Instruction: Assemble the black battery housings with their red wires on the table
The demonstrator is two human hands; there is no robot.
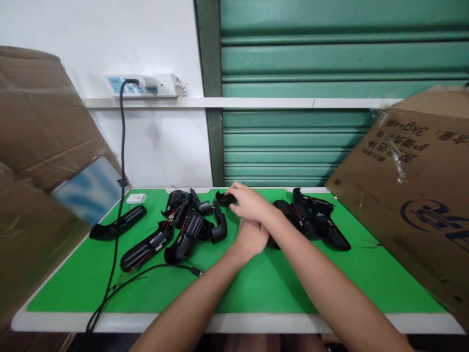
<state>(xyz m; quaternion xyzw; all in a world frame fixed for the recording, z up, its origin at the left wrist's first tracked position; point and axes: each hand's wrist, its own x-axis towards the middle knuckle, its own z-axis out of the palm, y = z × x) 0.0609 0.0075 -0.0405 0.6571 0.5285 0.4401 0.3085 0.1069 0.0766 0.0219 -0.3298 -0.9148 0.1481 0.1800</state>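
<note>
My right hand (247,201) reaches across to the left, over my left wrist. Its thumb and fingers close on a small curved black plastic shell (223,198) near the table's back edge. Beneath the right forearm lies my left hand (252,237), pointing right, its fingers hidden. It is close to a black part (273,242) that shows only in part. To the left is a heap of black plastic housings (188,232) with thin red wires. More black wired housings (311,217) lie to the right of my arms.
A green-topped table (176,298) stands between cardboard boxes, one on the left (44,146) and one on the right (414,195). A black cable (122,132) hangs from a wall power strip (146,85) onto it. A white adapter (136,198) lies at back left.
</note>
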